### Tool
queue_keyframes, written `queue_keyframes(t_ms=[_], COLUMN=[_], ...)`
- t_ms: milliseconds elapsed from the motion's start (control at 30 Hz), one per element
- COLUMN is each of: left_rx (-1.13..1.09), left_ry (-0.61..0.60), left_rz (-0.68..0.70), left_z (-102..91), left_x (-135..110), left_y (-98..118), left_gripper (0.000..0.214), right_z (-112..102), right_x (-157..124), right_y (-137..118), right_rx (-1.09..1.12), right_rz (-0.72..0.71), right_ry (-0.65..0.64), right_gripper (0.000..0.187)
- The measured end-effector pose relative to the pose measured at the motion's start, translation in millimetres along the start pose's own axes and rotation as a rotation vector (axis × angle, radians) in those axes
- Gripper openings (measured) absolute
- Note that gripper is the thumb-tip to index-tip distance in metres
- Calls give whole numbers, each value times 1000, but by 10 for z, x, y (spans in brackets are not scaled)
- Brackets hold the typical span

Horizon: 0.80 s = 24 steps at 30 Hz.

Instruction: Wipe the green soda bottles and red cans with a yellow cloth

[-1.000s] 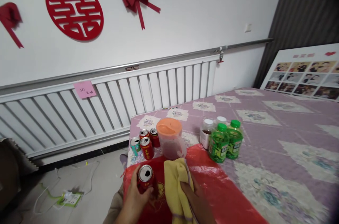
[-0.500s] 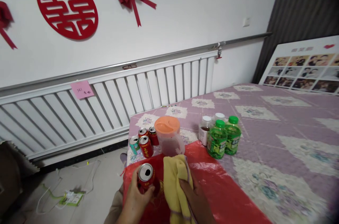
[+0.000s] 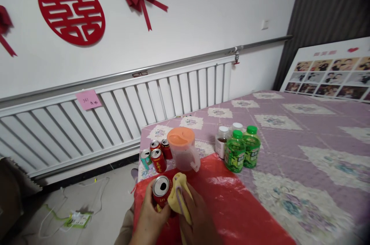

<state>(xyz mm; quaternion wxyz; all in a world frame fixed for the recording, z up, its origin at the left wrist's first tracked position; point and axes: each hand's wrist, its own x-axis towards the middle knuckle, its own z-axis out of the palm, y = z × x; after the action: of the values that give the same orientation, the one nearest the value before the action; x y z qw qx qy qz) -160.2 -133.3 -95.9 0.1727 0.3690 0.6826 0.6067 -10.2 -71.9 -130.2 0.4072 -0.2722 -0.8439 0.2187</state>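
Red metal drink can (image 3: pixel 161 191) held above a shiny red plastic sheet (image 3: pixel 228 198)

Its lower part is hidden by the left hand (image 3: pixel 153 214), whose thumb and fingers curl around it; the mouth is open, the inside too dark to read. The right hand (image 3: pixel 198 214), fingertips partly covered, grips a bunched yellow cloth (image 3: pixel 177 195) against the can's side. Both forearms are cut off below.

Beyond, a translucent plastic pitcher (image 3: pixel 185 158) with an orange lid (image 3: pixel 181 137) shows no clear contents. Four more cans stand beside it: three red (image 3: pixel 158 162), one teal (image 3: pixel 145 160). Right of it stand two green-capped bottles (image 3: pixel 235 156) and two white-capped clear jars (image 3: pixel 221 144), one holding something dark, the other mostly hidden.
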Motion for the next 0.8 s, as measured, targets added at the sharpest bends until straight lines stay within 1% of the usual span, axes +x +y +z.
queue_keyframes(t_ms=[133,200,267,333,400,433,533,633,700,800], left_rx=[-13,-17,-28,-43,-62,-72,-66,-29,-21,-34], left_ry=[-29,-54,-78,-89,-97,-99,-102,-145,-168,-165], left_rz=[9,12,16,23,18,7,-30,-14,10,6], left_z=[-87,-113,-109,-83,-56,-51,-86,-170,-205,-184], left_x=[-2,-2,-3,-9,-23,-32,-55,-56,-44,-27], left_y=[-49,-67,-78,-86,-101,-114,-175,-234,-246,-217], left_gripper=[65,67,67,66,65,64,67,72,75,74], right_z=[-35,-56,-73,-81,-78,-75,-74,-105,-128,-133], right_x=[19,14,-1,-21,-34,-35,-13,33,53,30], right_y=[46,40,21,3,-2,3,33,61,70,75], right_rx=[51,91,128,152,165,168,191,268,307,259], right_rz=[154,195,178,112,59,59,170,267,277,241], right_ry=[-88,-96,-64,-26,-10,-13,-46,-94,-104,-58], right_gripper=[59,57,60,63,64,63,59,58,57,56])
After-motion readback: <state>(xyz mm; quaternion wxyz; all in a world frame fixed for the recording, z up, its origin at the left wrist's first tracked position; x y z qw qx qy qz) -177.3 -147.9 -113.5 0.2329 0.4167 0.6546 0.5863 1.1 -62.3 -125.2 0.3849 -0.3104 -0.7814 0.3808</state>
